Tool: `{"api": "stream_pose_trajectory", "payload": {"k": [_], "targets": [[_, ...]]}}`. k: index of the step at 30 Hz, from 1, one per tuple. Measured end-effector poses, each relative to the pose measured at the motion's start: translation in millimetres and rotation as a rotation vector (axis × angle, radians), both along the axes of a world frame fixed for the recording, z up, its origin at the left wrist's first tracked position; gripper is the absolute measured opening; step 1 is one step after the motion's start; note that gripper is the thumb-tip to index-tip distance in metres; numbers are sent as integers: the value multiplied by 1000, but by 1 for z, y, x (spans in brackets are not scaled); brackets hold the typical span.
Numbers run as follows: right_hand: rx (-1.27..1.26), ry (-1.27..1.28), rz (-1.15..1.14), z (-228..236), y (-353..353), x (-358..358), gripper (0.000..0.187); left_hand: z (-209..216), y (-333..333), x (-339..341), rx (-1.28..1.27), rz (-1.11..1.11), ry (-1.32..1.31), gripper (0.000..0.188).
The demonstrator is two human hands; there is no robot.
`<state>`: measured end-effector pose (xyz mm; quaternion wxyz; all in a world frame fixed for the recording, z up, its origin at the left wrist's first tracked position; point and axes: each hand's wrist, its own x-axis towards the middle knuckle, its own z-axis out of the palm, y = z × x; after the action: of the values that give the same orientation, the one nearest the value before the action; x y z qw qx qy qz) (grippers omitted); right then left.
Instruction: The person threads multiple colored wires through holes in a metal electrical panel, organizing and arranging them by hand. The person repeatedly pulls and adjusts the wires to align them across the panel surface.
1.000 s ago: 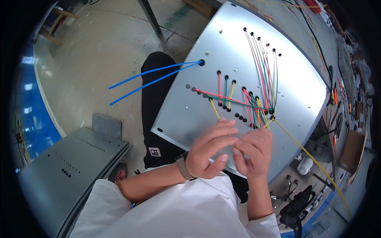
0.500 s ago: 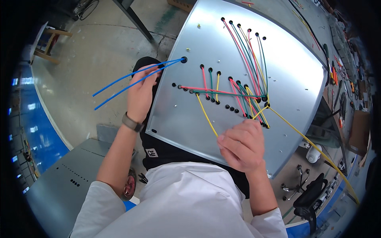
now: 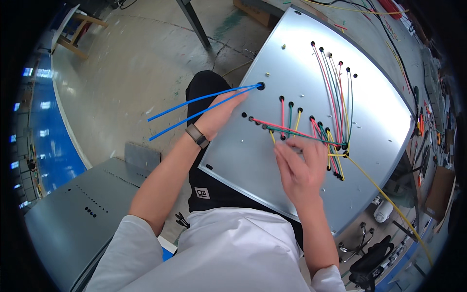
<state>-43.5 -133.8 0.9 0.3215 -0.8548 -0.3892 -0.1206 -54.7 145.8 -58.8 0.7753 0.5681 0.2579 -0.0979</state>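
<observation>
A silvery metal panel [image 3: 253, 155] with several holes lies tilted across my lap, red, green and yellow wires strung between its holes. My right hand [image 3: 304, 168] is closed above it, thumb and fingers pinching a short yellow wire [image 3: 272, 136] close to the hole it comes out of. At the panel's left edge is my left hand [image 3: 221, 116]; its fingers pass behind the sheet and are hidden, so its grip does not show. Two blue wires [image 3: 194, 101] stick out of a hole near that edge and cross in front of this hand.
A long yellow wire [image 3: 384, 194] runs off the panel to the lower right. On the left stands a grey perforated metal sheet [image 3: 73, 228]. Tools and wire scraps lie on the right, near a cardboard box [image 3: 440, 192]. A wheeled chair [image 3: 372, 258] stands at lower right.
My right hand has moved up toward the hole, and less yellow wire shows before its fingers. My left hand has slid further behind the panel's edge. The view has shifted.
</observation>
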Motion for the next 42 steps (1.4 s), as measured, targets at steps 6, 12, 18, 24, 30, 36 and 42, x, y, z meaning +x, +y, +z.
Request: {"api": "stream_pose_trajectory", "payload": {"k": [6, 12, 18, 24, 30, 36, 42], "targets": [[-53, 27, -17, -28, 21, 28, 31, -9, -5, -5, 161, 116, -114, 37], [-80, -27, 14, -24, -5, 12, 45, 3, -25, -29, 850, 238, -371, 34], [-304, -46, -67, -35, 0, -4, 46, 23, -53, -60, 1195, -69, -608, 45], [-351, -46, -72, -34, -1, -4, 51, 16, -84, -60, 1286, -261, -632, 50], [-43, 136, -2, -25, -52, -9, 48, 22, -83, -62, 1399, -428, -653, 63], [149, 318, -488, -6, -142, -26, 24, 27, -85, -65, 1517, -559, -613, 73], [206, 411, -537, -1, -157, 14, 23, 30, -82, -54, 1534, -626, -713, 86]]}}
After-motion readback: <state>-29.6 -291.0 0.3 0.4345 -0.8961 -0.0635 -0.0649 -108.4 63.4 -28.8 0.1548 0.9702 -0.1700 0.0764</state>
